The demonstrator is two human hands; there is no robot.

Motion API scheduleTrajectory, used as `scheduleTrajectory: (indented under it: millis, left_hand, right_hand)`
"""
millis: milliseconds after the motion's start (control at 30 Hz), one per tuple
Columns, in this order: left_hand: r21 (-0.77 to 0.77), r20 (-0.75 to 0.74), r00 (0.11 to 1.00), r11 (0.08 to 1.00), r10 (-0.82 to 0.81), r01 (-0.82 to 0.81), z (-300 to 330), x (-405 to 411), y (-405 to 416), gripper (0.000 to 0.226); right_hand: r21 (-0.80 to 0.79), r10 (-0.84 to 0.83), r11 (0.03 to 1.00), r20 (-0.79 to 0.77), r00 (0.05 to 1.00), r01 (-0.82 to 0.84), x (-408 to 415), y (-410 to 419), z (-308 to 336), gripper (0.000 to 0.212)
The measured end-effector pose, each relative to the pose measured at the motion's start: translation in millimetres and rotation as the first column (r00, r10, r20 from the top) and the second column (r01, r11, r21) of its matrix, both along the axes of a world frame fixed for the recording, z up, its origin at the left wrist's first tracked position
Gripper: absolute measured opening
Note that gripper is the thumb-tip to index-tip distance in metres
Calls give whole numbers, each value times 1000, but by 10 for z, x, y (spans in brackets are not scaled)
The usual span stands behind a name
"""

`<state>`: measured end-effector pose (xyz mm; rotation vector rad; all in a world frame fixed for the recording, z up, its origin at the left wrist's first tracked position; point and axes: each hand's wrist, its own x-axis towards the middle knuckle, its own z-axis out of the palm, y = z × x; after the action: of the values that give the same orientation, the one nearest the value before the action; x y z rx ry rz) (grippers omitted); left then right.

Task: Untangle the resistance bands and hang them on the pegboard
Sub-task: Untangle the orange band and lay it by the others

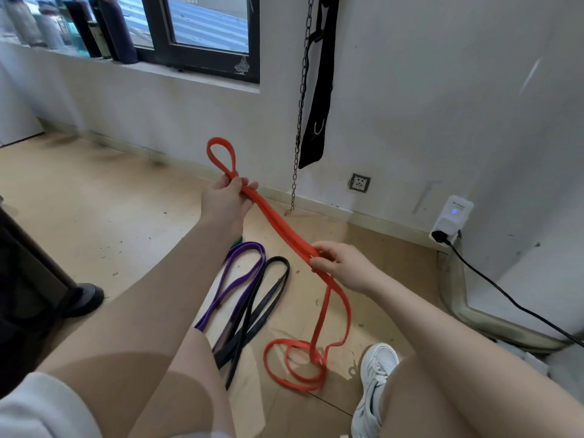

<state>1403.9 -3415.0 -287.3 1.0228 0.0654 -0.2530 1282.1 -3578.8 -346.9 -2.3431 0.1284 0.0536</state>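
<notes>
A person crouches over a wooden floor (94, 191), seen from their own head looking down at both bare hands. The left hand (226, 200) is raised and stretched forward, its fingers and thumb curled round a red resistance band (284, 232); a small loop of the band stands up beyond that hand. From there the doubled red band runs down and back to the right hand (338, 263), which is lower and nearer the body, pinching the band between thumb and curled fingers. Below the right hand the band hangs down in a loose loop and ends in a tangled coil lying on the floor, just beside a white shoe (374, 380) on the person's right foot.

Beneath and between the two hands, a purple band (240, 279) and a black band (268, 298) lie on the floor, side by side and overlapping at their near ends. A sliver of something green (237, 240) shows under the left wrist.

Beyond the hands, a chain (301, 99) and a black strap (319, 90) hang down a white wall (410, 90). To the right of the right hand, a white plug-in device (452, 219) with a small blue light sits at the wall, a black cable (512, 298) trailing from it. A dark-framed window (202, 58) lies beyond the left hand.
</notes>
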Motion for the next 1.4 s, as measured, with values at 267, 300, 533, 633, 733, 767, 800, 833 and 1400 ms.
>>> scheduleTrajectory:
  millis: [267, 300, 533, 633, 733, 767, 800, 833, 1400]
  left_hand:
    - [63, 145, 982, 992, -118, 110, 140, -126, -160, 20]
    - [73, 156, 981, 992, -118, 107, 162, -130, -180, 22]
    - [120, 195, 976, 990, -101, 78, 185, -66, -217, 31]
    - [113, 209, 970, 988, -125, 103, 190, -100, -262, 24]
    - [154, 160, 975, 980, -154, 130, 61, 74, -262, 15]
    - [290, 112, 973, 943, -204, 164, -41, 148, -226, 19]
    - [510, 44, 958, 831, -283, 222, -165, 173, -169, 28]
    - [702, -55, 926, 645, -374, 302, -317, 144, -105, 37]
    - [826, 158, 746, 500, -647, 259, -1113, -588, 212, 14]
  right_hand:
    - [-54, -43, 998, -11, 999, 42, 10, 171, -224, 15]
    - [-54, -51, 997, 10, 999, 51, 16, 197, -240, 8]
    - [-302, -115, 946, 29, 993, 118, 52, 137, -242, 22]
    - [-305, -57, 952, -54, 997, 38, 43, 80, -216, 23]
    - [156, -106, 981, -69, 992, 116, -16, 82, -144, 15]
    - [287, -167, 943, -38, 985, 170, -28, 80, -133, 11]
    - [415, -226, 884, -21, 974, 214, -33, 74, -135, 8]
    - [526, -274, 814, -23, 961, 245, -29, 77, -143, 8]
    - [985, -502, 9, -144, 853, 172, 314, 200, 360, 24]
